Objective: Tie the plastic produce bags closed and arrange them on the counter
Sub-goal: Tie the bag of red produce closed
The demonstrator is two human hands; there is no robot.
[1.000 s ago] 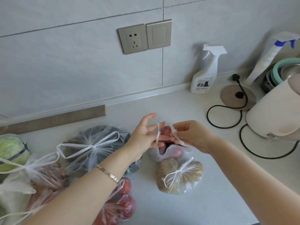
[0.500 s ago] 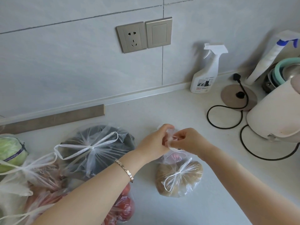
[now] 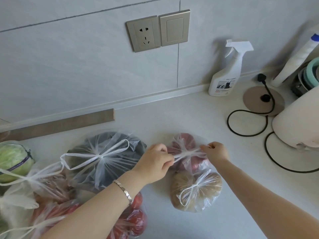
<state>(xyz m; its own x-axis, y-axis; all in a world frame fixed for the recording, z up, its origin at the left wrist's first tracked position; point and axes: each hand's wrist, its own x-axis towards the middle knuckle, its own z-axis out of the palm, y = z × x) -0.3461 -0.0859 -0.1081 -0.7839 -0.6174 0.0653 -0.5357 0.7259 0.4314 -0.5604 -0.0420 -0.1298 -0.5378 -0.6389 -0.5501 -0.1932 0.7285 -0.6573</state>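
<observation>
I saw the clear plastic bag of reddish round produce (image 3: 187, 157) sitting on the pale tabletop (image 3: 172, 118), its two handle strips stretched out sideways over the top. My left hand (image 3: 155, 163) pinched the left strip, fingers curled tight; my right hand (image 3: 215, 151) pinched the right one. Touching it on the near side lay a knotted clear bag of brown potatoes (image 3: 196, 191). Further left sat a tied bag with dark contents (image 3: 107, 156), and a white spray bottle (image 3: 226, 73) stood at the wall.

You see reddish-purple produce in the clear bag (image 3: 187, 157), tan-brown in the tied bag (image 3: 196, 191), red tomatoes (image 3: 136, 219), pale green cabbage (image 3: 13, 159), a white spray bottle (image 3: 226, 73).
</observation>
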